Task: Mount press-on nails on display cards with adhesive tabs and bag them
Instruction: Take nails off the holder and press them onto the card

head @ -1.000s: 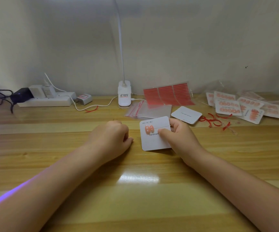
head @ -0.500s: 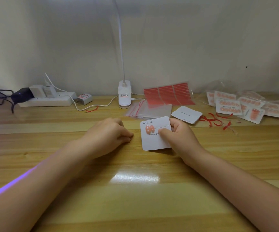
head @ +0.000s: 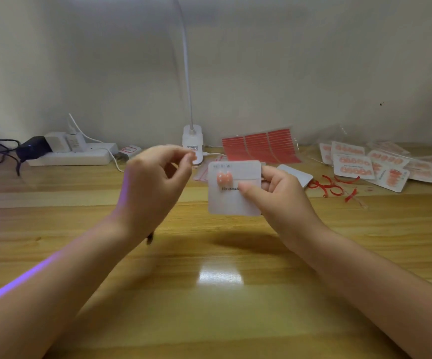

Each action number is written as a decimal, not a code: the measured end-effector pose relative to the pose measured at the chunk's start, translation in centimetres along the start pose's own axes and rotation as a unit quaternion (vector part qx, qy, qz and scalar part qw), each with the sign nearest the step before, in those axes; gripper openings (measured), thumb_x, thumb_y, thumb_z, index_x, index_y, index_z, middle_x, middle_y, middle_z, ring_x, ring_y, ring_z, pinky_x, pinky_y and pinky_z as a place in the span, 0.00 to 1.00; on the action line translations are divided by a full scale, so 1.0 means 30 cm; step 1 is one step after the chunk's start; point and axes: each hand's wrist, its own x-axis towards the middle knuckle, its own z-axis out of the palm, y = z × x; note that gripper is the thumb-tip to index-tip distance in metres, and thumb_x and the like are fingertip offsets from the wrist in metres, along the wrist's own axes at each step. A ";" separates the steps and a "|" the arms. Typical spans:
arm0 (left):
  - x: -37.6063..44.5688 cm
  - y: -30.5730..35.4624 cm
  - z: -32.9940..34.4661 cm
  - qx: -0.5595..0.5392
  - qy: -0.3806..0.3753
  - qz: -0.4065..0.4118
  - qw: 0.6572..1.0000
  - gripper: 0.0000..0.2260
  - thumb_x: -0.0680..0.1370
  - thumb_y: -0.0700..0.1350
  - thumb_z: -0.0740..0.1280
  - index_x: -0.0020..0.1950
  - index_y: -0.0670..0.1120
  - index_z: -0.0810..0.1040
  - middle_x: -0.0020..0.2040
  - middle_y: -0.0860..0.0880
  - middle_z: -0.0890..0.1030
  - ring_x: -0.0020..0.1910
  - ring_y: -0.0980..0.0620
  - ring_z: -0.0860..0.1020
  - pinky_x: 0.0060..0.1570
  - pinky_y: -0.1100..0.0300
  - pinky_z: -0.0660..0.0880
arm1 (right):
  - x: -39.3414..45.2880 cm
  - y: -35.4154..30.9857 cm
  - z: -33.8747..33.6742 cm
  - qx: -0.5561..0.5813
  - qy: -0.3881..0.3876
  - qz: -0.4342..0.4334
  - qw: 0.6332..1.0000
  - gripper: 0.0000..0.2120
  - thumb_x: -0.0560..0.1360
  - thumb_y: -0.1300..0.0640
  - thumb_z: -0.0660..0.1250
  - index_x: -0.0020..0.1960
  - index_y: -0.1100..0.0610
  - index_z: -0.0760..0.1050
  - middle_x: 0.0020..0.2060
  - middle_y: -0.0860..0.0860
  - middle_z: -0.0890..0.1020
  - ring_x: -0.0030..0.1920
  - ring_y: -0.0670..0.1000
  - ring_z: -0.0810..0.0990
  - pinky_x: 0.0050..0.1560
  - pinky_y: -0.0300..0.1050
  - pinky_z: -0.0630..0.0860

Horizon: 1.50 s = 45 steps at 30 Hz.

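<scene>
My right hand holds a white display card upright above the wooden table, thumb on its front and fingers behind. Two pink press-on nails sit side by side near the card's upper left, above the printed word "Handmade". My left hand is raised just left of the card. Its thumb and forefinger pinch a tiny pinkish piece that looks like a press-on nail, though motion blur hides its shape.
Red adhesive tab sheets lean at the back wall. Clear zip bags and blank cards lie behind my hands. Finished nail cards and peeled red strips fill the right. A lamp base and power strip stand at the back.
My left hand has lifted off the table and risen toward the card with its fingertips pinched. My right hand has raised the card off the table and tilted it up.
</scene>
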 end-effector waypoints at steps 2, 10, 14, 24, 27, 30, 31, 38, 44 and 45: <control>0.008 0.048 -0.018 -0.068 0.024 -0.021 0.997 0.05 0.79 0.42 0.68 0.51 0.46 0.83 0.36 0.53 0.82 0.32 0.55 0.81 0.35 0.61 0.79 | -0.010 -0.035 0.007 0.019 -0.004 -0.025 1.000 0.10 0.76 0.62 0.68 0.51 0.48 0.80 0.45 0.51 0.86 0.47 0.50 0.85 0.49 0.48 0.82; 0.004 0.143 -0.050 -0.057 0.046 0.050 0.996 0.05 0.77 0.43 0.71 0.52 0.50 0.82 0.41 0.54 0.82 0.35 0.55 0.80 0.36 0.65 0.77 | -0.052 -0.122 0.035 0.090 -0.044 -0.033 0.994 0.08 0.76 0.64 0.67 0.50 0.53 0.80 0.44 0.54 0.86 0.46 0.51 0.85 0.48 0.47 0.82; 0.004 0.140 -0.047 -0.018 0.041 0.088 0.995 0.04 0.77 0.42 0.71 0.51 0.46 0.84 0.40 0.52 0.80 0.33 0.55 0.77 0.35 0.66 0.74 | -0.068 -0.141 0.048 0.117 -0.067 -0.032 0.990 0.08 0.77 0.65 0.66 0.51 0.54 0.80 0.45 0.55 0.86 0.46 0.52 0.85 0.48 0.46 0.82; -0.001 0.129 -0.040 0.012 0.012 0.137 0.990 0.04 0.76 0.41 0.73 0.49 0.42 0.85 0.41 0.46 0.81 0.31 0.49 0.77 0.30 0.53 0.77 | -0.065 -0.141 0.047 0.073 -0.059 -0.046 0.995 0.08 0.78 0.62 0.66 0.55 0.53 0.79 0.43 0.56 0.86 0.45 0.53 0.86 0.50 0.50 0.81; -0.004 0.129 -0.035 0.020 0.014 0.156 0.987 0.04 0.76 0.41 0.73 0.47 0.42 0.86 0.40 0.46 0.81 0.30 0.48 0.77 0.29 0.53 0.76 | -0.065 -0.137 0.047 0.070 -0.068 -0.052 0.994 0.09 0.78 0.62 0.65 0.55 0.52 0.79 0.43 0.56 0.86 0.45 0.53 0.86 0.49 0.49 0.81; -0.009 0.129 -0.031 0.031 0.013 0.163 0.986 0.05 0.76 0.42 0.73 0.47 0.42 0.86 0.39 0.47 0.80 0.30 0.49 0.75 0.27 0.53 0.76 | -0.064 -0.135 0.046 0.076 -0.079 -0.058 0.992 0.09 0.78 0.61 0.65 0.56 0.53 0.79 0.44 0.55 0.86 0.46 0.52 0.85 0.49 0.45 0.81; -0.010 0.128 -0.031 0.035 0.013 0.162 0.986 0.05 0.75 0.43 0.73 0.48 0.42 0.86 0.39 0.47 0.80 0.30 0.49 0.75 0.27 0.53 0.75 | -0.063 -0.134 0.046 0.079 -0.080 -0.060 0.992 0.09 0.78 0.61 0.65 0.57 0.54 0.79 0.45 0.55 0.86 0.46 0.52 0.85 0.49 0.45 0.81; -0.013 0.141 -0.028 0.079 0.012 0.152 0.985 0.06 0.76 0.48 0.71 0.49 0.48 0.86 0.37 0.51 0.74 0.33 0.51 0.72 0.26 0.55 0.72 | -0.057 -0.132 0.040 0.085 -0.082 -0.065 0.991 0.08 0.78 0.61 0.65 0.53 0.50 0.79 0.45 0.52 0.86 0.47 0.50 0.85 0.49 0.44 0.81; 0.002 0.137 -0.033 -0.033 0.037 0.031 0.998 0.09 0.76 0.45 0.66 0.56 0.52 0.77 0.46 0.53 0.73 0.40 0.55 0.74 0.38 0.67 0.72 | -0.046 -0.128 0.029 0.108 -0.053 -0.050 0.991 0.06 0.77 0.60 0.66 0.47 0.50 0.79 0.39 0.49 0.86 0.43 0.48 0.85 0.44 0.43 0.82; 0.006 0.137 -0.034 -0.031 0.036 0.023 0.999 0.10 0.76 0.47 0.66 0.57 0.52 0.76 0.48 0.51 0.74 0.42 0.54 0.75 0.40 0.66 0.73 | -0.045 -0.128 0.027 0.108 -0.050 -0.049 0.992 0.06 0.77 0.60 0.66 0.48 0.50 0.78 0.39 0.49 0.86 0.43 0.48 0.85 0.45 0.45 0.82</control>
